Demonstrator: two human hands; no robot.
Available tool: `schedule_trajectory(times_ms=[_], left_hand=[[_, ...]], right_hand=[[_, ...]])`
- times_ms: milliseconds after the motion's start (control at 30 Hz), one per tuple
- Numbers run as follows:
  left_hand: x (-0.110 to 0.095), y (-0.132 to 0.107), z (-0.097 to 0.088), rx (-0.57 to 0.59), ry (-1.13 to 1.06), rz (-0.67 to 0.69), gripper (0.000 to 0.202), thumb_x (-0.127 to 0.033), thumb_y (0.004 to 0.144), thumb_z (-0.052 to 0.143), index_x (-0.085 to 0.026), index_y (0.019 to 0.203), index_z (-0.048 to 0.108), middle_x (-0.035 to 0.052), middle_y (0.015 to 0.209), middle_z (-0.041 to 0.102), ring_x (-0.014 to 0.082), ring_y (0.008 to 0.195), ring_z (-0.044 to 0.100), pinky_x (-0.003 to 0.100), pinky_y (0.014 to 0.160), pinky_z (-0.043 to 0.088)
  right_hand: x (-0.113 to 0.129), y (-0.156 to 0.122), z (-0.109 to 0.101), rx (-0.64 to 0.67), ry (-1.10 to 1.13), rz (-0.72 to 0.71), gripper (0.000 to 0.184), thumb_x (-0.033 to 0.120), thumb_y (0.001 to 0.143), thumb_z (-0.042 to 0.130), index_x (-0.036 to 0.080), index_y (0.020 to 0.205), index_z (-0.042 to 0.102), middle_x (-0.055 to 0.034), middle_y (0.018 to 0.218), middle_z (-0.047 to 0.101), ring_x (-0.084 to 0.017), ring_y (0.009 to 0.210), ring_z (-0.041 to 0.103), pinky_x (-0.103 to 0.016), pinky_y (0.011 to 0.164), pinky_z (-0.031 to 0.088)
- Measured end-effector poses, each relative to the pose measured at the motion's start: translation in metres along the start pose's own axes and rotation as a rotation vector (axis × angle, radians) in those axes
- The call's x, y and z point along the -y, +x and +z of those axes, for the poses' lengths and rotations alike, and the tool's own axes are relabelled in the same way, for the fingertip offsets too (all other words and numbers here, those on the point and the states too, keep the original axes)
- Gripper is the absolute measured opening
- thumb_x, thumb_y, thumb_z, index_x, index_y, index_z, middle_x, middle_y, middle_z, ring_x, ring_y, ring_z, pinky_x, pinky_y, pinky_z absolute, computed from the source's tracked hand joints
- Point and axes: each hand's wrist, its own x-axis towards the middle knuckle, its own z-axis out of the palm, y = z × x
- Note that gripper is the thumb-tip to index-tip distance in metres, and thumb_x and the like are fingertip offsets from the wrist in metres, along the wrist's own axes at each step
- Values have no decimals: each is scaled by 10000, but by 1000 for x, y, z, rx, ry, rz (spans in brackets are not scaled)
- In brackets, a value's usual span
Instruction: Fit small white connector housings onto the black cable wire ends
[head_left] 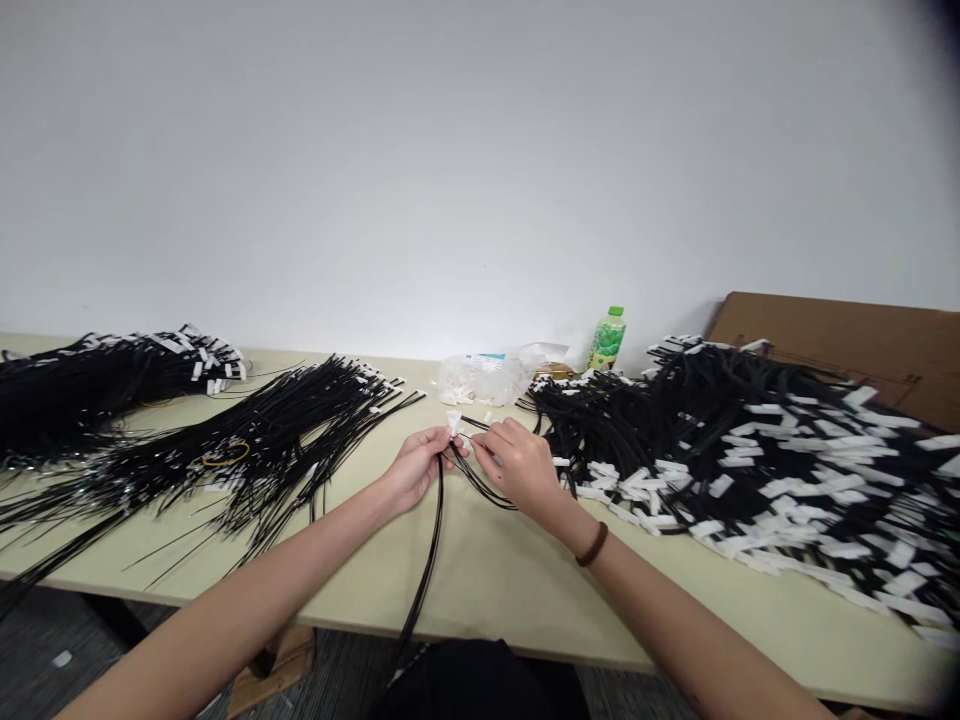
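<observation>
Near table (487,590) edge: black cable (429,560) hanging off, judged prone to snagging or slipping from the pinch under its own trailing weight. Mid-table: left hand (415,468) and right hand (517,465) both pinched on its upper end, white connector (454,422) between the fingertips. Far: plastic bag (487,378), green bottle (607,340).

One head-worn view, held just above and behind the grip, pointed forward and down, left hand (414,468) and right hand (519,465) seen close, wall (480,150) faced beyond it.
</observation>
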Motion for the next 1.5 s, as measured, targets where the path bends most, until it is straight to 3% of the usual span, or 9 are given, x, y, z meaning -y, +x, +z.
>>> schedule_trajectory(times_ms=[1500], left_hand=[[2, 0, 0, 9, 0, 11, 148, -234, 694, 639, -100, 660, 588, 34, 639, 584, 80, 552, 487, 177, 476, 340]], right_hand=[[0, 0, 1, -31, -32, -20, 313, 206, 895, 405, 156, 620, 545, -23, 609, 515, -141, 619, 431, -255, 583, 295]])
